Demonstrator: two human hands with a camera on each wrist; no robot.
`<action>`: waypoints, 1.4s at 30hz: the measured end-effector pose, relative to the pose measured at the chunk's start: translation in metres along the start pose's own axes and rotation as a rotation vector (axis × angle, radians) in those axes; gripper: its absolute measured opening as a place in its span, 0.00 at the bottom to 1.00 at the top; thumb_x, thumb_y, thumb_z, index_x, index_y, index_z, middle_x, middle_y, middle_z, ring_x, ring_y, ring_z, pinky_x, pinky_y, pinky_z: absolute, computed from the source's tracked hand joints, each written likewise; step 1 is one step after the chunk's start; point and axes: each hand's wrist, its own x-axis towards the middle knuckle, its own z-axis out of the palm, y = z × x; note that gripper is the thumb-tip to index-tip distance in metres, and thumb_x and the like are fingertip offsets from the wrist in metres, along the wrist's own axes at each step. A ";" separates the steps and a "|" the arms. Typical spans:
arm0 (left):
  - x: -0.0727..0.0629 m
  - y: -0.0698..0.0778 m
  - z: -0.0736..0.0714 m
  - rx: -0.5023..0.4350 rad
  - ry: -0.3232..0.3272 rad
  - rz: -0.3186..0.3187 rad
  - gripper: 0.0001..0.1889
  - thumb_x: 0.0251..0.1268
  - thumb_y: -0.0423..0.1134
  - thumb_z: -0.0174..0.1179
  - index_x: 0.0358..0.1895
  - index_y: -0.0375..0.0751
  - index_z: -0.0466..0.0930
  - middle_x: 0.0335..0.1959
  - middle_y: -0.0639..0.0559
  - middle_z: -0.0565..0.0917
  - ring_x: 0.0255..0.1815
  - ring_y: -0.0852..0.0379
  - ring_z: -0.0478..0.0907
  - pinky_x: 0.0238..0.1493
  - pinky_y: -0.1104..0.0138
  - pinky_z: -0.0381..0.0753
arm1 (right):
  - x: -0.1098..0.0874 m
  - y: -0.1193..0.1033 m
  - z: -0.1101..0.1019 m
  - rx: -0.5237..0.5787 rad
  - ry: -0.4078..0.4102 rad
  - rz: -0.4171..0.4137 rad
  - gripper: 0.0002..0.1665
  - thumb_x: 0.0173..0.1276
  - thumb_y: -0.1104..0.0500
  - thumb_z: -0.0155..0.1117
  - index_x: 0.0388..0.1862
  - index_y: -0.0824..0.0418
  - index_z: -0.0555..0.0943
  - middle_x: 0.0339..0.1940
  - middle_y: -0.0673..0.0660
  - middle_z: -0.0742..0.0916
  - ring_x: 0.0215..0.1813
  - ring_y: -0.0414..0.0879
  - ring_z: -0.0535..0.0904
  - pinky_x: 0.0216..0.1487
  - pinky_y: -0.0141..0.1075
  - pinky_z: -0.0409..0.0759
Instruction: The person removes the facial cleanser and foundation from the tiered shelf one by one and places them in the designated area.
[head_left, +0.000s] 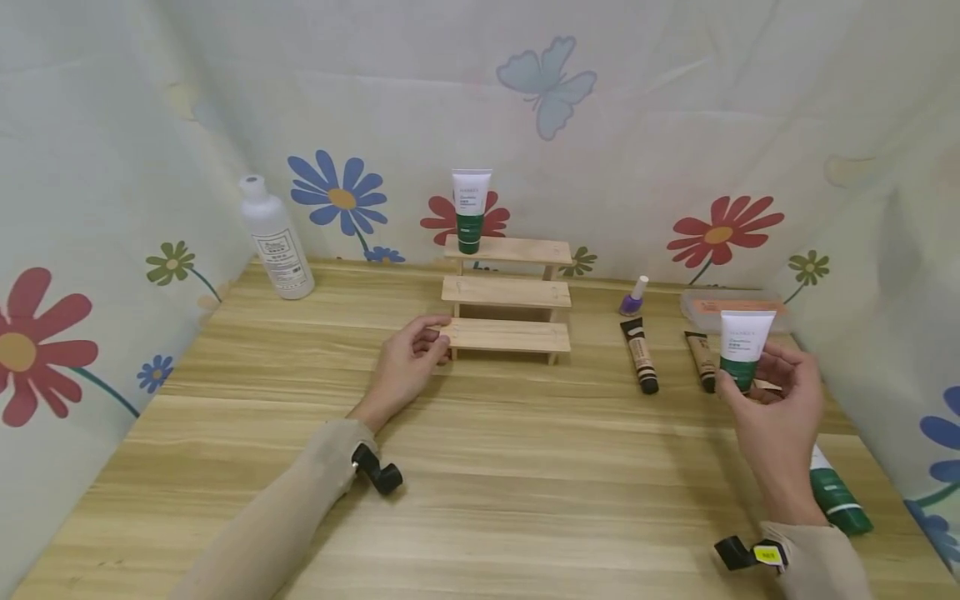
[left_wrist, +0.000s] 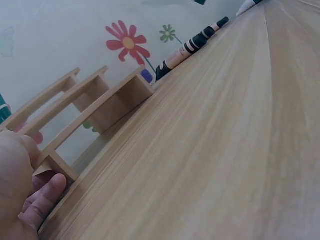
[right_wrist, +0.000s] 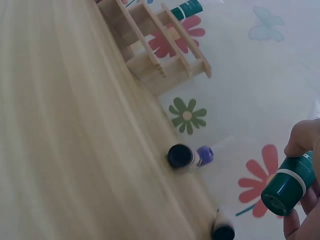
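My right hand holds a white and green squeeze tube above the right side of the table, its green cap pointing down. In the right wrist view, fingers wrap the green end of this tube. My left hand grips the left end of the lowest step of a three-tier wooden display stand. The left wrist view has that hand at the end of the stand. A similar white and green tube stands cap-down on the top tier's left side.
Right of the stand are a purple nail polish bottle and two beige tubes with black caps, one nearer, one farther right. Behind lies a clear plastic case. Another green tube lies by my right wrist. A white bottle stands back left.
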 end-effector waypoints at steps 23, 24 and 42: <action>0.000 0.000 0.000 -0.030 -0.014 -0.009 0.17 0.88 0.40 0.63 0.72 0.45 0.84 0.50 0.38 0.89 0.44 0.42 0.92 0.47 0.59 0.95 | -0.037 0.031 -0.051 -0.363 -0.309 0.243 0.43 0.70 0.57 0.84 0.79 0.64 0.75 0.65 0.67 0.84 0.53 0.44 0.78 0.40 0.16 0.73; 0.000 0.000 -0.001 -0.030 -0.014 -0.009 0.17 0.88 0.40 0.63 0.72 0.45 0.84 0.50 0.38 0.89 0.44 0.42 0.92 0.47 0.59 0.95 | -0.038 0.032 -0.051 -0.382 -0.313 0.237 0.42 0.70 0.57 0.84 0.78 0.64 0.76 0.64 0.68 0.84 0.53 0.47 0.79 0.40 0.17 0.72; 0.001 0.001 -0.001 -0.019 -0.011 -0.020 0.17 0.88 0.39 0.62 0.72 0.46 0.83 0.50 0.38 0.89 0.44 0.44 0.92 0.48 0.61 0.95 | -0.039 0.034 -0.058 -0.474 -0.390 0.317 0.39 0.72 0.52 0.82 0.77 0.63 0.79 0.66 0.73 0.87 0.58 0.59 0.85 0.35 0.19 0.72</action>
